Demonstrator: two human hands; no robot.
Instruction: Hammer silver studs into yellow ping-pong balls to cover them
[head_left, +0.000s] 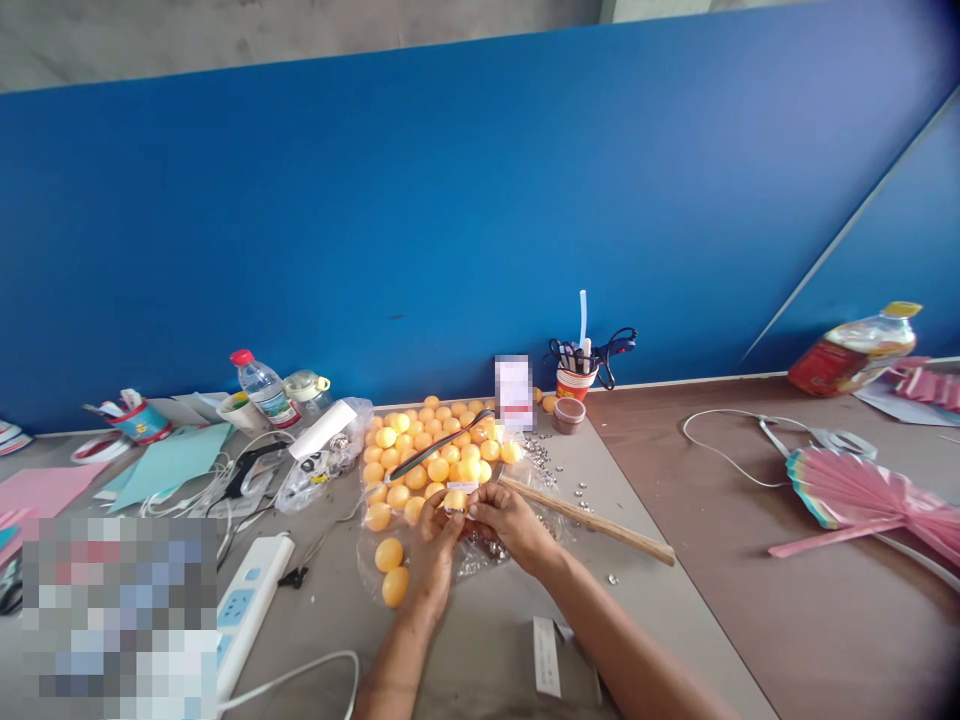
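My left hand (435,550) and my right hand (516,527) meet over the desk, their fingers closed around one orange ping-pong ball (454,499). Something small and dark shows on the ball's lower side, too small to name. Behind them, many similar balls (416,440) lie spread on a clear plastic bag (367,560). A long, thin dark strip (431,455) rests across these balls. Just right of my right hand a wooden stick (600,522) lies at a slant. Small shiny metal pieces (551,460) are scattered behind the stick, with more under my hands.
A white power strip (255,585) and tangled cables (202,480) lie on the left, near a red-capped bottle (262,385). At the back stand a cup of tools (576,383) and a small lidded tub (568,416). A pink fan (855,490) lies right.
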